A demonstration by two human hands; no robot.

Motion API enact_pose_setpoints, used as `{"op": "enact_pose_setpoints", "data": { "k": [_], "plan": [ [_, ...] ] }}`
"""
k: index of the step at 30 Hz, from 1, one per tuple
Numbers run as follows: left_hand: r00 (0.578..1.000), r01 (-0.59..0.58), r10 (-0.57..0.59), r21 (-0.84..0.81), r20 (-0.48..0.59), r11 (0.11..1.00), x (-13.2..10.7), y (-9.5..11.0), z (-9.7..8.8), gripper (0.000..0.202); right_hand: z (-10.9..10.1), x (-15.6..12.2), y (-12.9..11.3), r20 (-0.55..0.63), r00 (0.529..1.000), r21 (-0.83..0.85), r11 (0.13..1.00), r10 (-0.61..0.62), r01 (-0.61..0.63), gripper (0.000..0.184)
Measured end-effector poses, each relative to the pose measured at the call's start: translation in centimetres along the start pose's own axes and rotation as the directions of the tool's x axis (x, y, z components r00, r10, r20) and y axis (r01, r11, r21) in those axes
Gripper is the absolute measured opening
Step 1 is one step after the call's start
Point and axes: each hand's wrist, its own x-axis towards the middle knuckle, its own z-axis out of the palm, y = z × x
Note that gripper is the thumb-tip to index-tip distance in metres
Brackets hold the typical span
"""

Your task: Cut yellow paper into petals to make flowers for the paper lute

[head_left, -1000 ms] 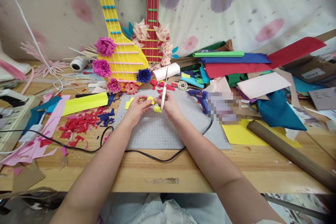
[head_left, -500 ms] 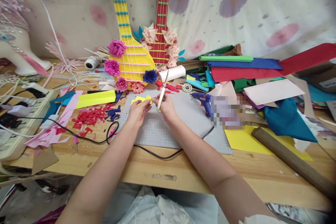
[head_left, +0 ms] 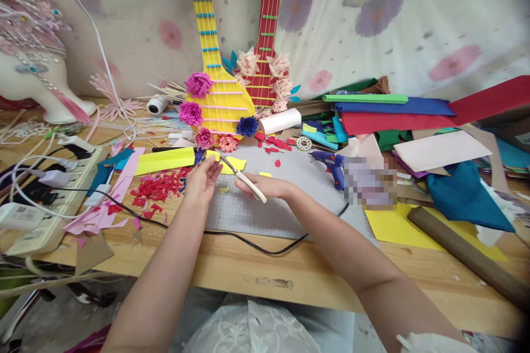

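My right hand (head_left: 265, 186) is closed on white-handled scissors (head_left: 244, 179), whose blades point up and left over the grey cutting mat (head_left: 265, 212). My left hand (head_left: 201, 179) lies open on the mat's left edge, fingers stretched toward a yellow paper piece (head_left: 232, 164) that rests just beyond the fingertips. Small yellow scraps (head_left: 224, 190) lie on the mat between the two hands.
A blue glue gun (head_left: 329, 161) lies right of the mat, its black cord (head_left: 248, 242) looping along the table's front. Red paper scraps (head_left: 159, 186) and a yellow strip (head_left: 164, 160) lie left. Two paper guitars (head_left: 219, 99) lean behind. Coloured sheets (head_left: 393, 113) pile right; a power strip (head_left: 62, 187) sits far left.
The scissors have tilted from pointing away to pointing left. My left hand has let go of the yellow piece and opened flat. The camera view has shifted left.
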Motion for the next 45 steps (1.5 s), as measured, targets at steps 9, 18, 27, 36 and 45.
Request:
{"op": "enact_pose_setpoints", "data": {
  "k": [9,18,27,36,45],
  "plan": [
    [1.000,-0.012,0.013,0.066,-0.010,0.998,0.6,0.3,-1.2,0.015,1.0,1.9,-0.1,0.175,0.985,-0.009,1.000,0.011,-0.009,0.045],
    [1.000,0.017,-0.015,0.062,-0.028,0.998,0.6,0.1,-2.2,0.016,1.9,1.9,-0.2,0.156,0.988,0.023,1.000,0.005,-0.009,0.045],
    [0.999,0.054,-0.054,0.028,-0.011,0.998,0.4,0.2,-2.5,0.014,2.2,2.1,0.5,0.140,0.990,0.078,0.997,0.018,-0.029,0.049],
    [0.995,0.095,-0.095,0.005,-0.031,0.995,0.3,0.8,-2.8,0.019,2.7,2.6,0.7,0.107,0.994,0.050,0.999,0.000,-0.006,0.047],
    [0.993,0.115,-0.115,0.006,-0.008,0.993,0.3,1.3,-3.4,0.019,2.2,2.7,0.4,0.128,0.992,-0.078,0.997,-0.008,0.018,0.048]
  ]
}}
